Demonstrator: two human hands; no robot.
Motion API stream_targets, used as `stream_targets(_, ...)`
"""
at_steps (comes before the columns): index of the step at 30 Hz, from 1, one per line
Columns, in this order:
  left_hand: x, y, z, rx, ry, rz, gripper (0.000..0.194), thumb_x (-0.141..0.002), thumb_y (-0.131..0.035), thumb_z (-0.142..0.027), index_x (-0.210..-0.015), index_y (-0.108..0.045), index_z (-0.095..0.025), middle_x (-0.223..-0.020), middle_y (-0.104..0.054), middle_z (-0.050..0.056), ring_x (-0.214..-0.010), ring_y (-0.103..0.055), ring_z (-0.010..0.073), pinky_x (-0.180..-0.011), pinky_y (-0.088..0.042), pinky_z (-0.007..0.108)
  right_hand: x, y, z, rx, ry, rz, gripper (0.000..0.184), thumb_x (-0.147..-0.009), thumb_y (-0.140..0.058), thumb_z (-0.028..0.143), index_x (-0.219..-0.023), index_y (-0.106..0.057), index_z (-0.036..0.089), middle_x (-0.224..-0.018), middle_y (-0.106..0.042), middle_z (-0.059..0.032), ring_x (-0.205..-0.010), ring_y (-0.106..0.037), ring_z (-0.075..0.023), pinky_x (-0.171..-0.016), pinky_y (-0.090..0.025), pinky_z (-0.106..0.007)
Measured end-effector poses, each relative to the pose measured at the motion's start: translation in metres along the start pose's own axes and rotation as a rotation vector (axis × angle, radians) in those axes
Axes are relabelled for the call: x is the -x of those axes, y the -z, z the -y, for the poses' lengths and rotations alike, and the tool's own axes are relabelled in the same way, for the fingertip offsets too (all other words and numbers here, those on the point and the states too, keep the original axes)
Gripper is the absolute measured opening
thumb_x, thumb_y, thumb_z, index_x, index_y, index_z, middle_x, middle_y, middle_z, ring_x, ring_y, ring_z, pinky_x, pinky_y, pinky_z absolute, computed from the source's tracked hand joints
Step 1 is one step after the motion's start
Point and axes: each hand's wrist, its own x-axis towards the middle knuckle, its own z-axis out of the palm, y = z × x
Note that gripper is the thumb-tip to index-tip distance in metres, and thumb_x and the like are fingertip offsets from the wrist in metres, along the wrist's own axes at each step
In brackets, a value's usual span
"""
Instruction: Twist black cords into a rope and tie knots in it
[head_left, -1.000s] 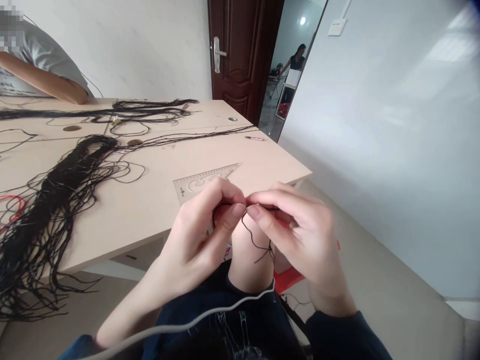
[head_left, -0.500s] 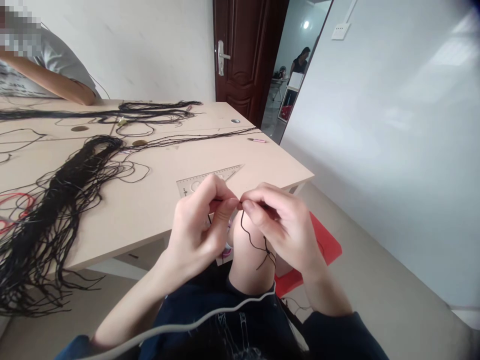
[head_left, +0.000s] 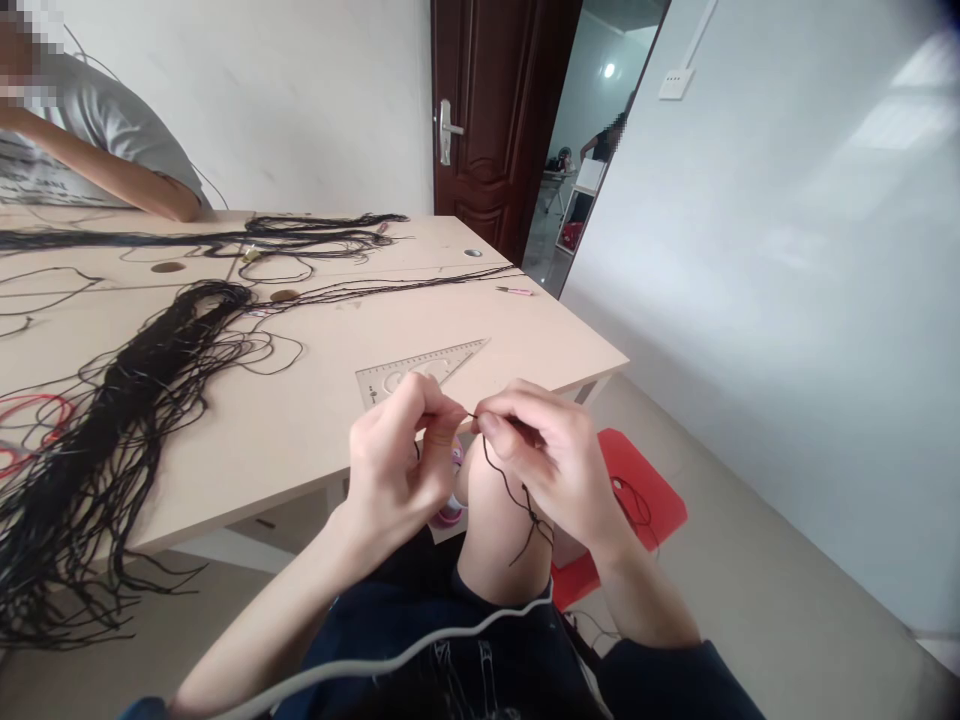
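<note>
Above my lap, just off the table's front edge, both hands pinch a thin black cord. My left hand grips it between thumb and forefinger, and a dark bit of cord shows below that hand. My right hand pinches the same cord close by, with a short taut stretch between the fingertips. From the right fingers a loose end dangles in front of my knee, with a small knot low on it. Behind my left hand, a clear triangle ruler lies flat on the table.
A thick bundle of black cords covers the table's left side, beside red cord. More black strands lie farther back. A small pink-handled tool sits near the right edge. A red stool stands right. Another person sits far left.
My fingertips have drawn slightly apart, showing a short stretch of cord between them. The whole view has shifted a little, and more of the ruler and stool shows.
</note>
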Motion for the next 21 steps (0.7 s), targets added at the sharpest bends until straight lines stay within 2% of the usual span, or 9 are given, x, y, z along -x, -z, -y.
stream_targets(7, -0.002, 0.002, -0.002, -0.040, -0.019, 0.009, 0.018, -0.079, -0.046, -0.003, -0.072, -0.042, -0.019, -0.057, -0.039, -0.005, -0.049, -0.035, 0.0069, -0.044, -0.031, 0.021, 0.000, 0.003, -0.002, -0.021, 0.031, 0.024, 0.015, -0.085, -0.049, 0.020, -0.073, -0.057, 0.016, -0.067, -0.052, 0.0019, -0.059, -0.046, -0.0071, -0.054, -0.037, -0.020)
stream_targets(10, -0.003, 0.003, 0.001, -0.051, 0.007, 0.055, 0.013, -0.081, -0.046, -0.006, -0.078, -0.046, -0.019, -0.066, -0.046, -0.002, -0.059, -0.042, 0.0095, -0.053, -0.037, 0.024, -0.003, 0.004, -0.004, -0.027, 0.001, 0.018, 0.016, -0.087, -0.047, 0.021, -0.076, -0.057, 0.017, -0.069, -0.053, 0.0014, -0.062, -0.049, -0.0082, -0.057, -0.039, -0.020)
stream_targets(11, -0.002, 0.003, 0.002, -0.064, -0.011, 0.016, 0.011, -0.080, -0.048, -0.009, -0.083, -0.047, -0.019, -0.073, -0.049, 0.001, -0.068, -0.046, 0.0122, -0.060, -0.040, 0.027, -0.004, 0.004, -0.004, -0.027, -0.012, 0.014, 0.016, -0.087, -0.047, 0.022, -0.077, -0.057, 0.017, -0.070, -0.054, 0.0009, -0.064, -0.050, -0.0088, -0.059, -0.040, -0.020)
stream_targets(13, 0.001, 0.005, 0.003, -0.142, -0.063, -0.132, 0.015, -0.078, -0.051, -0.013, -0.091, -0.050, -0.020, -0.089, -0.047, 0.007, -0.084, -0.046, 0.0186, -0.071, -0.040, 0.036, -0.007, 0.006, -0.002, -0.037, -0.029, 0.007, 0.016, -0.088, -0.047, 0.025, -0.079, -0.058, 0.017, -0.073, -0.056, -0.0002, -0.069, -0.052, -0.0098, -0.061, -0.042, -0.021)
stream_targets(15, 0.006, 0.007, 0.001, -0.272, -0.151, -0.261, 0.016, -0.073, -0.056, -0.016, -0.088, -0.054, -0.022, -0.093, -0.044, 0.008, -0.084, -0.046, 0.0213, -0.070, -0.037, 0.039, -0.010, 0.007, 0.000, -0.056, -0.035, 0.006, 0.016, -0.088, -0.047, 0.026, -0.080, -0.058, 0.017, -0.076, -0.058, -0.0007, -0.072, -0.054, -0.0102, -0.064, -0.042, -0.021)
stream_targets(16, 0.008, 0.007, -0.001, -0.338, -0.177, -0.273, 0.013, -0.072, -0.058, -0.017, -0.083, -0.056, -0.023, -0.092, -0.044, 0.007, -0.081, -0.047, 0.0211, -0.068, -0.035, 0.040, -0.011, 0.008, 0.001, -0.066, -0.035, 0.010, 0.015, -0.087, -0.048, 0.025, -0.081, -0.059, 0.017, -0.078, -0.058, -0.0006, -0.074, -0.055, -0.0101, -0.065, -0.043, -0.021)
stream_targets(18, 0.010, 0.005, -0.004, -0.418, -0.165, -0.212, 0.010, -0.070, -0.061, -0.020, -0.078, -0.057, -0.023, -0.090, -0.043, 0.007, -0.077, -0.047, 0.0214, -0.068, -0.034, 0.041, -0.012, 0.009, 0.003, -0.076, -0.027, 0.012, 0.014, -0.087, -0.049, 0.024, -0.081, -0.059, 0.017, -0.078, -0.059, 0.0000, -0.074, -0.055, -0.0095, -0.065, -0.043, -0.020)
stream_targets(21, 0.011, -0.002, -0.008, -0.398, -0.038, -0.106, 0.012, -0.070, -0.062, -0.023, -0.081, -0.058, -0.025, -0.090, -0.044, 0.007, -0.083, -0.046, 0.0232, -0.070, -0.035, 0.043, -0.011, 0.009, 0.005, -0.055, -0.015, -0.002, 0.014, -0.087, -0.049, 0.024, -0.079, -0.060, 0.018, -0.074, -0.058, 0.0010, -0.069, -0.054, -0.0090, -0.062, -0.043, -0.020)
